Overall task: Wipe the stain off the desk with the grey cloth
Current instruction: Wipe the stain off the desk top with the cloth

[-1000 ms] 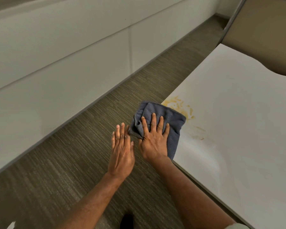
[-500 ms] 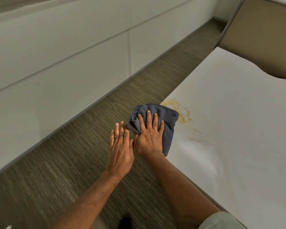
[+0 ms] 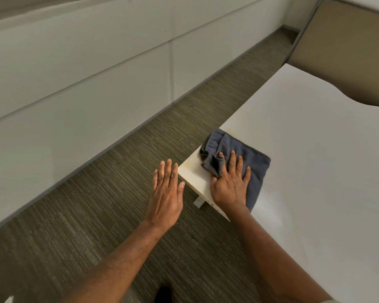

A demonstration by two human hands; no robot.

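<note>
A grey cloth (image 3: 247,156), bunched at its left end, lies on the white desk (image 3: 315,149) near the desk's left edge. My right hand (image 3: 230,182) presses flat on the cloth, fingers spread. The cloth covers the spot where the yellow-brown stain was; only a faint yellowish trace (image 3: 229,129) shows at the cloth's far corner. My left hand (image 3: 166,189) hovers flat and empty over the carpet, just left of the desk edge, fingers together and extended.
Olive carpet (image 3: 118,215) runs along a white wall (image 3: 74,84) on the left. A tan partition panel (image 3: 348,51) stands behind the desk. A white desk leg bracket (image 3: 199,202) shows under the edge. A dark shoe tip (image 3: 163,294) is at the bottom.
My right hand has slid the cloth rightward, away from the desk edge, over the stain, which is now hidden. A strip of desk edge is now bare. The left hand stayed beside the edge.
</note>
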